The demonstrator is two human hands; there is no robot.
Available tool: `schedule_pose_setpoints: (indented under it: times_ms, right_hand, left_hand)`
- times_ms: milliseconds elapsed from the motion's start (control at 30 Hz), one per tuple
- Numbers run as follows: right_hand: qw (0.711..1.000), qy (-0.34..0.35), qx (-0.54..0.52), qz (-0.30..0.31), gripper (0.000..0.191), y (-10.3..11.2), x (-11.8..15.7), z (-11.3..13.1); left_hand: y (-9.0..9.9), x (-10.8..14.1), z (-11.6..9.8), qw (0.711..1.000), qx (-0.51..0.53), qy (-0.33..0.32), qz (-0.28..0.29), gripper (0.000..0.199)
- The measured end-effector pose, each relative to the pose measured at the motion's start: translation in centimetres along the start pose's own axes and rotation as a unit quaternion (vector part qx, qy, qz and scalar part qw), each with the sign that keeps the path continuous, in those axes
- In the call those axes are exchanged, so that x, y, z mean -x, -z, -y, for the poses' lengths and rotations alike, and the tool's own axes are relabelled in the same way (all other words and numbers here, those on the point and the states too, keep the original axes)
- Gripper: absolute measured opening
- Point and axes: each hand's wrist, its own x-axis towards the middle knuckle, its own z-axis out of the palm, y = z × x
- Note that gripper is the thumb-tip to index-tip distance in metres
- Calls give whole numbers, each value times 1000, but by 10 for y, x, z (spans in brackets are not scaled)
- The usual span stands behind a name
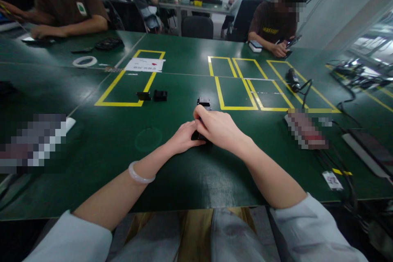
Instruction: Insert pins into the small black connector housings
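Observation:
Both hands meet over a small black plastic part [204, 101] near the middle of the green table. My left hand [184, 137] grips its near left side, thumb low along the front edge. Curled over the top of the same part is my right hand [219, 127], its fingertips bent down and partly hidden. Most of the part is covered by my fingers; its far end, with small ridges, shows beyond them. Two similar small black pieces lie farther left: a flat upright one [144, 96] and a blocky one [160, 95].
Yellow tape outlines [239, 108] mark the green table [184, 188]. A paper sheet [145, 64] and a white tape roll [84, 62] lie at the far left. Blurred devices flank me, with cables [346, 102] on the right. People sit across the table and behind it.

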Motion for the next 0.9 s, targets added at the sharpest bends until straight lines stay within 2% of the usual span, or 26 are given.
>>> schedule_pose_setpoints:
  times_ms: [167,367,733,900]
  right_hand:
    - [1000,-4,14,8,24,-1,-1,0]
    - [1000,-4,-2,2,22,-1,0,0]
    - [1000,2,-8,-7,22,-2,0,-1]
    - [1000,10,-7,-13,22,-2,0,-2]
  left_hand:
    - [0,0,0,1000,-4,3,11,52]
    - [0,0,-1,1000,-1,-1,-2,57]
    - [1,0,-3,1000,1,-1,8,57]
    - [1,0,-1,1000,1,7,13,52]
